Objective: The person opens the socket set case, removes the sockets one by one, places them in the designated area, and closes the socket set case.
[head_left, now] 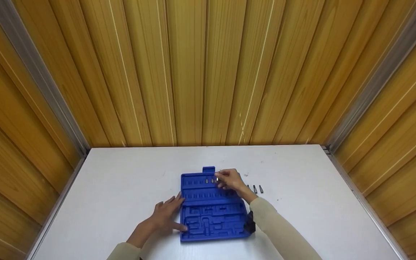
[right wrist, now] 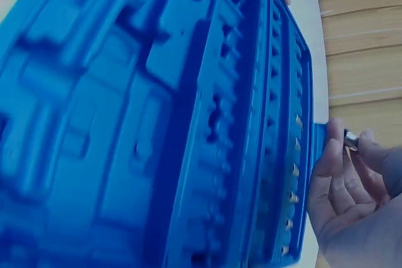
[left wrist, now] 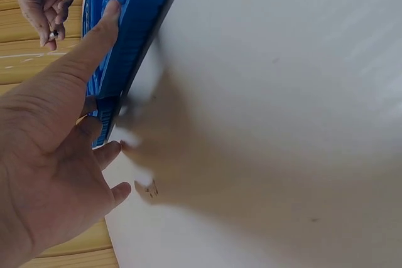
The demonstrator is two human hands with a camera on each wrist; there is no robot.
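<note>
Small metal piece [right wrist: 351, 139], short and roughly cylindrical, silvery along its body and dark at one end, is pinched between thumb and fingertips of our right hand [head_left: 228, 179]. We have the grip nearly closed, just wide enough for the piece, with the other fingers curled in towards the palm. We hold it near the far edge of a blue case [head_left: 215, 238], beside the tab [head_left: 208, 169] that juts from that edge.

Along the case's far part we see a row of small brass-toned and silvery pieces [right wrist: 295, 169] set in slots. The case lies unfolded, its near half moulded with angular recesses, its far half lined with narrow slots.

Our right wrist bends over the case's right side, the forearm slanting up from the lower right in a pale sleeve [head_left: 280, 227]. Our left hand [head_left: 165, 215] holds no piece: its fingers are spread, the thumb resting on the near half's left rim and the fingertips by the left edge further up.

To the right of the case, slim dark bits [head_left: 255, 189] lie side by side on the white table [head_left: 320, 202], before wood-patterned walls [head_left: 208, 72].
</note>
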